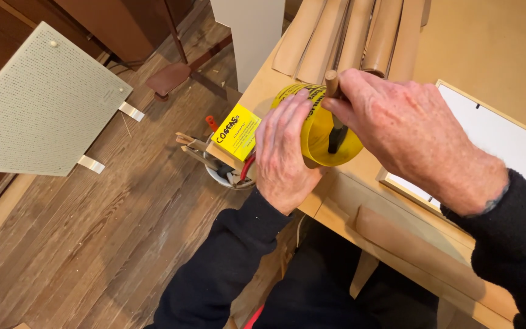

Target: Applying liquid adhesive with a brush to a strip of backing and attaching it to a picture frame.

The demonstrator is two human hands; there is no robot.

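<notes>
Yellow roll of tape standing on edge at front-left corner of bench, near its left edge. Left hand wrapped around roll's outer face, fingers closed on it. Right hand pinched shut on wooden-handled tool, dark tip inside roll's core. Probably light, stiff hoop, smooth and slippery; best gripped across outer rim. Bucket of tools just beside bench's left edge, on floor.

Light wood counter here, pale and smooth. Lying on it: a bunch of tan rolled strips fanned out at the far edge, and a white panel in a thin wood frame on the right. A yellow tape roll sits near the counter's left edge.
</notes>
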